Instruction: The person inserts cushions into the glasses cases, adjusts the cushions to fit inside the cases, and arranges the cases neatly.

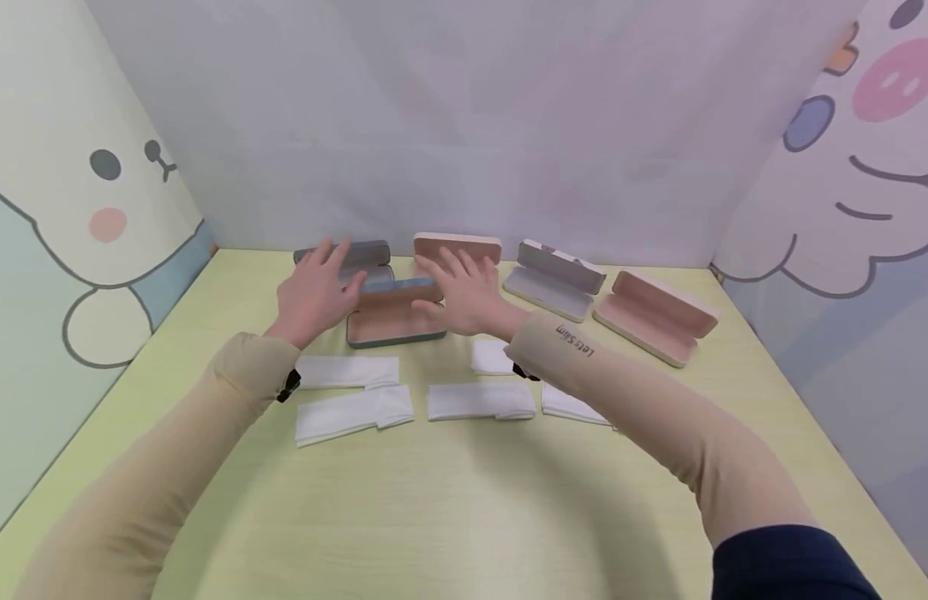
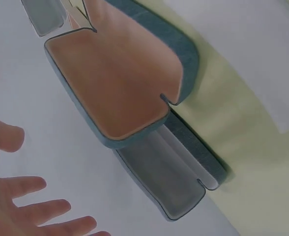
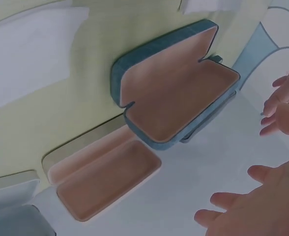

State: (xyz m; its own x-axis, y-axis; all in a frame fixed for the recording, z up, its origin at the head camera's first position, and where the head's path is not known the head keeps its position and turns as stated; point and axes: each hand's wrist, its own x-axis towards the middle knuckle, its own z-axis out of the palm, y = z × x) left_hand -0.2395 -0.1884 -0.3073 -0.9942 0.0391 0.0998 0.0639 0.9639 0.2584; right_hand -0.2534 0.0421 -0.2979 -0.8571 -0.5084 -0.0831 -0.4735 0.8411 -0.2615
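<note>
Both hands are held over the back of the table with fingers spread, holding nothing. An opened blue-green glasses case (image 1: pixel 396 327) with pink lining stands between them. My left hand (image 1: pixel 312 292) is at its left, in front of an opened dark grey glasses case (image 1: pixel 368 252) it partly hides. My right hand (image 1: pixel 469 293) is at its right end, covering much of an opened pink-lined glasses case (image 1: pixel 464 243) behind. In the left wrist view, a gap separates the fingers from the blue-green case (image 2: pixel 120 78). The right wrist view likewise shows the right hand (image 3: pixel 262 206) apart from the cases.
To the right lie an opened grey-lined glasses case (image 1: pixel 549 290) and another pink-lined one (image 1: pixel 651 317). Several folded white cloths (image 1: pixel 479 400) lie in front on the pale wood table (image 1: pixel 403 517). A pale curtain-like backdrop (image 1: pixel 464 125) and cartoon-printed side panels enclose the table.
</note>
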